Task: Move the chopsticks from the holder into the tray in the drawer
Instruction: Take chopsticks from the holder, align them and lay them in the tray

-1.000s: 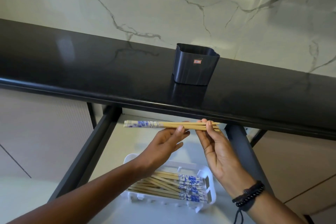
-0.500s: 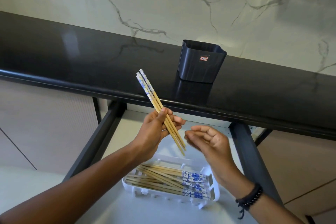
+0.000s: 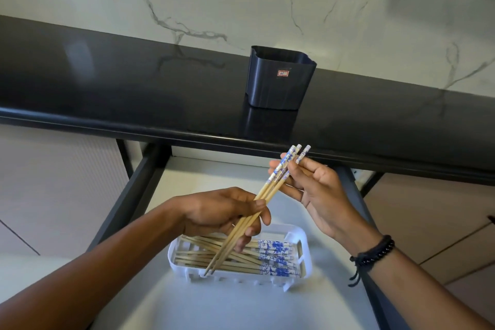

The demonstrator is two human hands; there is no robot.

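The left hand (image 3: 222,211) grips the chopsticks (image 3: 265,191) mid-shaft; the right hand (image 3: 318,190) pinches their patterned ends; they slant, plain tips down, just over the tray (image 3: 241,277), nearer the left hand; they likely want levelling crosswise.

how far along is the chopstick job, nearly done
Done: a pile of chopsticks lies in the tray. In hand: the left hand and right hand both grip a bundle above it. Left: lay that bundle in; no chopsticks show above the holder rim, so it is likely the last.
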